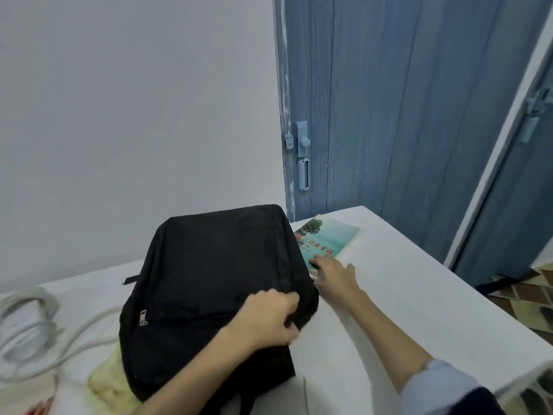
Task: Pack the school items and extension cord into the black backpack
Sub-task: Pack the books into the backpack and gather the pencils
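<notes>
A: So, what is seen at the far left of the table [419, 301]?

B: A white extension cord [33, 324] is coiled there, well apart from both hands, and a few coloured pencils [39, 410] are glimpsed at the bottom edge. A yellowish item [104, 381] is partly covered by the bag; what it is cannot be told.

A: And in the middle?

B: The black backpack [209, 280] is laid flat, its long axis running away from the person. Its near right corner is gripped by the left hand [269, 319], fingers curled round the fabric by the zip. Whether the main compartment is open cannot be told.

A: Then to the right?

B: The right hand [335, 277] is stretched out past the bag's right edge, fingers straight, with the fingertips laid on the near end of a green book [326, 238]. Nothing is grasped by it yet.

A: Which relation matters for the coming move?

B: The book lies just beside the bag, ahead and to the right of the hands, its long axis angled away towards the door [404, 115]. The right hand is plainly the nearer one. It is judged that the book would be drawn back and lifted by that hand while the bag's mouth is held by the left, the cord being left for a later reach across.
</notes>
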Motion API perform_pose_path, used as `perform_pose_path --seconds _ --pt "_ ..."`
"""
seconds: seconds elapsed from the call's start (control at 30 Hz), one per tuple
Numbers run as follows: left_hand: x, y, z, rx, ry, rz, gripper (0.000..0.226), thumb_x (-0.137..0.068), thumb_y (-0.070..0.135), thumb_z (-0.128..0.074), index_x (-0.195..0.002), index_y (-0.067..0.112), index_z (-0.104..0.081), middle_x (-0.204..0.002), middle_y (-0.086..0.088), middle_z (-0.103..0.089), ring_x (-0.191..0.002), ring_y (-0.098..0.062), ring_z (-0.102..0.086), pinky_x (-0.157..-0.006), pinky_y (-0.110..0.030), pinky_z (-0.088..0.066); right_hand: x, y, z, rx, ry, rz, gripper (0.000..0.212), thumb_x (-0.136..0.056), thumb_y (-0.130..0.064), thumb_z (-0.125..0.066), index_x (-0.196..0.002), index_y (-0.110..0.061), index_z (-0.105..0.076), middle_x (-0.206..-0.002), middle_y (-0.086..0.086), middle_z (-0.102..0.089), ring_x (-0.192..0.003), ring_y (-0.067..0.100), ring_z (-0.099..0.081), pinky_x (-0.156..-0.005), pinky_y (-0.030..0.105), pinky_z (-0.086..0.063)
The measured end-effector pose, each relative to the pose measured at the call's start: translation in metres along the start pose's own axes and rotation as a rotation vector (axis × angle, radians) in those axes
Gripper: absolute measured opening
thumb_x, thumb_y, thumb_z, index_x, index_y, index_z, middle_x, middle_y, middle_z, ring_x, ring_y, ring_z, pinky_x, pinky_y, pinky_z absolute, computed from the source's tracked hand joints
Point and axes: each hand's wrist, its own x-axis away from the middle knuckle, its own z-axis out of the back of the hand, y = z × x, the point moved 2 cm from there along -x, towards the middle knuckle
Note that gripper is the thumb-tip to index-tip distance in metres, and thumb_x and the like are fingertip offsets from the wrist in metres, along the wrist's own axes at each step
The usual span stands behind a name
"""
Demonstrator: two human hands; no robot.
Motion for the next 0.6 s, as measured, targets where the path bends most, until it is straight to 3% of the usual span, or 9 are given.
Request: perform_pose_path --seconds 0.03,0.1,0.2,0.27,0.3,0.4,0.5,0.6 --pt "-0.001 -0.011 0.008 0.157 0.067 -0.02 0.018 -0.071 0.033 -0.053 -0.075 0.022 -0.039 -0.081 -0.005 -0.06 -0.081 -0.028 -0.058 -0.071 -0.03 -0.043 0.002 0.001 0.0 0.003 0.03 -0.006 0.043 -0.09 -0.049 -0.047 -0.127 -0.027 -0.048 -0.138 -0.006 -0.046 -0.13 0.015 -0.037 -0.1 0.048 -0.029" --pt "0.0 -0.042 0.03 0.472 0.219 0.009 0.018 -0.063 0.038 -0.049 -0.073 0.024 -0.042 -0.067 0.0 -0.054 -0.063 -0.011 -0.052 -0.063 -0.027 -0.041 0.008 0.003 0.004 -0.039 0.075 -0.044 0.04 -0.085 -0.055 -0.05 -0.112 -0.026 -0.055 -0.123 -0.008 -0.053 -0.118 0.016 -0.046 -0.095 0.045 -0.031" --pt "0.006 -0.085 0.063 0.76 0.501 0.112 0.012 -0.062 0.03 -0.061 -0.069 0.028 -0.052 -0.065 0.012 -0.055 -0.062 0.005 -0.048 -0.062 -0.011 -0.038 0.026 0.016 0.016 -0.144 0.18 -0.117 0.033 -0.084 -0.052 -0.05 -0.072 -0.022 -0.052 -0.089 -0.008 -0.058 -0.088 0.018 -0.053 -0.088 0.042 -0.029" --pt "0.009 -0.107 0.081 0.886 0.595 0.163 0.016 -0.06 0.019 -0.07 -0.062 0.028 -0.057 -0.059 0.013 -0.056 -0.059 0.008 -0.05 -0.064 -0.005 -0.039 0.042 0.03 0.026 -0.1 0.213 -0.179 0.042 -0.089 -0.049 -0.047 -0.06 -0.019 -0.042 -0.075 -0.006 -0.057 -0.078 0.02 -0.054 -0.086 0.04 -0.027" --pt "0.009 -0.115 0.088 0.933 0.615 0.179 0.014 -0.055 0.023 -0.07 -0.06 0.029 -0.058 -0.057 0.014 -0.056 -0.058 0.008 -0.05 -0.064 -0.006 -0.04 0.05 0.037 0.032 -0.023 0.227 -0.215 0.046 -0.091 -0.05 -0.044 -0.057 -0.019 -0.041 -0.073 -0.004 -0.058 -0.079 0.021 -0.057 -0.086 0.039 -0.027" --pt "0.012 -0.129 0.101 0.984 0.645 0.213 0.014 -0.046 0.029 -0.067 -0.057 0.032 -0.06 -0.054 0.018 -0.06 -0.056 0.006 -0.052 -0.063 -0.012 -0.042 0.073 0.055 0.047 0.179 0.244 -0.341 0.047 -0.093 -0.051 -0.039 -0.059 -0.02 -0.05 -0.08 0.0 -0.067 -0.083 0.023 -0.061 -0.088 0.038 -0.029" --pt "0.018 -0.128 0.106 1.013 0.68 0.219 0.016 -0.051 0.021 -0.063 -0.056 0.037 -0.062 -0.047 0.019 -0.059 -0.051 0.008 -0.053 -0.06 -0.007 -0.042 0.093 0.061 0.056 0.221 0.176 -0.425 0.037 -0.091 -0.048 -0.045 -0.071 -0.021 -0.058 -0.09 0.003 -0.068 -0.088 0.025 -0.06 -0.087 0.037 -0.036" --pt "0.021 -0.131 0.108 1.002 0.715 0.214 0.018 -0.065 0.01 -0.064 -0.06 0.027 -0.06 -0.046 0.017 -0.06 -0.051 0.007 -0.055 -0.06 -0.006 -0.042 0.104 0.061 0.072 0.167 0.085 -0.49 0.034 -0.085 -0.049 -0.056 -0.095 -0.017 -0.061 -0.103 0.004 -0.064 -0.098 0.026 -0.059 -0.081 0.032 -0.042"
